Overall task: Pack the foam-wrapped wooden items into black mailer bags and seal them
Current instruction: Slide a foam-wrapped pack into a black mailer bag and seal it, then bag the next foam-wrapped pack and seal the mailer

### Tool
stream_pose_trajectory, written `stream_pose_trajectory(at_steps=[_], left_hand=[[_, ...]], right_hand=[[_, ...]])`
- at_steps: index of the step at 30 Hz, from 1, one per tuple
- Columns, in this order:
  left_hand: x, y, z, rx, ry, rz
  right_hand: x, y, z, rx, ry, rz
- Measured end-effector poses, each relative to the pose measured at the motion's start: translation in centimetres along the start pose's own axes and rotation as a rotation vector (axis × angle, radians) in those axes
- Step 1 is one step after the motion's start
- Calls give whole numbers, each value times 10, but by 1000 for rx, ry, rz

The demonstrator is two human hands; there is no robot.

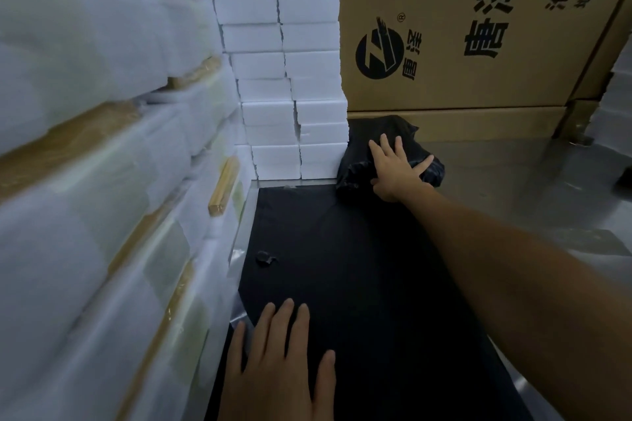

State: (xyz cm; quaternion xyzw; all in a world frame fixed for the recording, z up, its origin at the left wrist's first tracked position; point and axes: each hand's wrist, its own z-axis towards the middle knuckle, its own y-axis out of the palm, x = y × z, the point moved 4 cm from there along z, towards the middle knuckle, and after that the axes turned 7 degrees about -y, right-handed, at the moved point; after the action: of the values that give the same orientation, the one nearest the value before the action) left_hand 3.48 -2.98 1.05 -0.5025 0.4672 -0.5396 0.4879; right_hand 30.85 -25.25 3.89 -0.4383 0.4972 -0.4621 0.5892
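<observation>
Progress looks partial. One packed black mailer bag (393, 164) lies at the far end of the table (533, 174), against the cardboard box (461, 27) and beside the stack of white foam blocks (290, 79). The right hand (396, 167) rests on it with fingers spread flat, holding nothing; whether its flap is sealed I cannot tell. Nearer the camera, a flat black mailer bag (359, 267) covers the table, apparently empty, and the left hand (277, 362) presses on its near end, fingers straight and open. To the left, a tall pile of foam-wrapped wooden items (102, 181) stands just beside the flat bag, wood ends showing through the wrap. Judging by that pile, most of the packing and sealing is left to do.
</observation>
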Motion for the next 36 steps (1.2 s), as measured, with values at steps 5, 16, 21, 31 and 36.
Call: stream_pose_trajectory(at_steps=[5, 16, 21, 31, 36], left_hand=[[5, -5, 6, 15, -3, -1], [-4, 10, -5, 33, -19, 35], [0, 12, 1, -16, -15, -82], [-8, 21, -3, 91, -5, -200], [-8, 16, -3, 130, 22, -222]], right_hand=[[0, 0, 13, 31, 3, -5], [16, -24, 5, 138, -57, 243], [41, -46, -31, 242, -38, 386], [-67, -91, -126, -46, -378, 151], [-149, -147, -188, 42, -578, 414]])
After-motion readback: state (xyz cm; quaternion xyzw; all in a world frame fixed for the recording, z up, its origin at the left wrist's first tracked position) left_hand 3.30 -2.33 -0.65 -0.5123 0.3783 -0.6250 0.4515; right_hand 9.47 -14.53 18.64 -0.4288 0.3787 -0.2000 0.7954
